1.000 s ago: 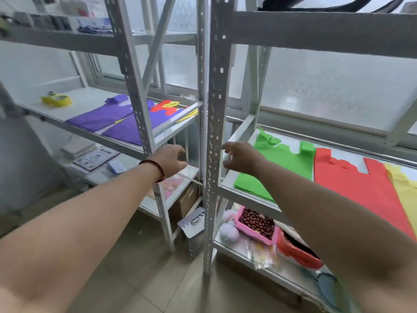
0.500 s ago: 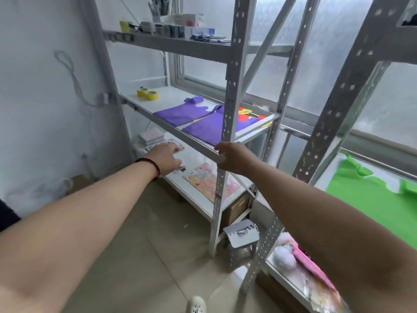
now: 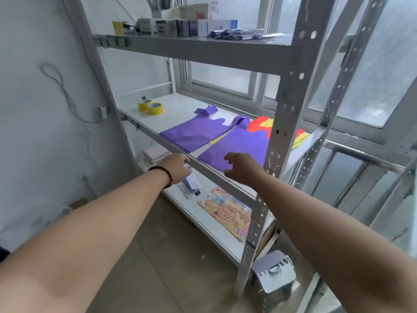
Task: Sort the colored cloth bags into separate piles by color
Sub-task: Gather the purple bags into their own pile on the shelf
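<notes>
A person reaches both bare arms toward a grey metal rack [image 3: 282, 123], where cloth bags lie mixed on the middle shelf [image 3: 158, 138]. The left hand [image 3: 177, 168], a dark bead bracelet [image 3: 163, 175] at its wrist, hovers at the shelf's near edge with fingers loosely curled, grasping nothing; the right hand [image 3: 242, 168] hangs open and empty, fingers spread, just over the near corner of the right purple bag [image 3: 239, 145]. A second purple bag [image 3: 194, 134] lies flat just to its left, while a red bag [image 3: 259, 126] and a yellow bag [image 3: 300, 140] show from beneath at the far right, partly hidden by the rack's upright. Rolls of yellow tape [image 3: 150, 106] sit well apart at the far left. The step in hand appears to be lifting a purple bag; pinching only the top layer at its near edge, and peeling it clear of the upright, would likely keep the colours beneath from dragging along.
</notes>
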The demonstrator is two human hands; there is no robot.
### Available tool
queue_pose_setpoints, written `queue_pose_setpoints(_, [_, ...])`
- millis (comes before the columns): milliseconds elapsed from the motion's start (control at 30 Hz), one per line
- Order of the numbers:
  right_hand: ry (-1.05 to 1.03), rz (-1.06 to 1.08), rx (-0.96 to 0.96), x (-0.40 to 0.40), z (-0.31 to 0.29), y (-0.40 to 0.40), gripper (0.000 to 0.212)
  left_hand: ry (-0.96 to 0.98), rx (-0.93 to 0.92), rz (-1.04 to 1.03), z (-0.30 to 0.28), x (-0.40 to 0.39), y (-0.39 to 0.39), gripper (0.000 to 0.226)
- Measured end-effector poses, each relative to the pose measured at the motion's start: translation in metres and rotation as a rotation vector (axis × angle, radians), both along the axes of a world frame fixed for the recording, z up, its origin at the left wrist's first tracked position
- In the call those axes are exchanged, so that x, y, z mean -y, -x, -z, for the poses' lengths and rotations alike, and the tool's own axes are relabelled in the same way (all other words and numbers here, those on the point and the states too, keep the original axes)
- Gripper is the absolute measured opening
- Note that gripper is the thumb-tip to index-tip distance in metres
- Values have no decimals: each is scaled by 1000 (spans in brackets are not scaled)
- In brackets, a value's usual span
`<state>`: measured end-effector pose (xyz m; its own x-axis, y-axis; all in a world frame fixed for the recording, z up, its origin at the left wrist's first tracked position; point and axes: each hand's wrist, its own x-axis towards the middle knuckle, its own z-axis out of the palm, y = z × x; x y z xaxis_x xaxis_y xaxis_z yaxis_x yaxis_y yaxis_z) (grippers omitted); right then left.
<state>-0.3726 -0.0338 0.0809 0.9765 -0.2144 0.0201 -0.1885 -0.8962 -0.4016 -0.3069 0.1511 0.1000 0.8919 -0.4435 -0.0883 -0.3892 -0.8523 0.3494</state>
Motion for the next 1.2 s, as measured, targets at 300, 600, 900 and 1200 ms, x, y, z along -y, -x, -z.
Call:
queue_pose_setpoints(300, [1, 204, -77, 29, 29, -98, 46, -5, -105, 105, 38, 44, -132, 46])
queue_pose_setpoints(600, [-32, 568, -159, 61, 54, -164, 44, 14, -239, 337, 65, 102, -252, 43])
queue_pose_setpoints(900, [-81, 812, -458, 66, 98, -163, 46, 138, -455, 303, 108, 144, -280, 50])
queue_pose_setpoints(1200, [-193, 868, -400, 85, 86, -159, 49, 214, -730, 70, 105, 176, -279, 58])
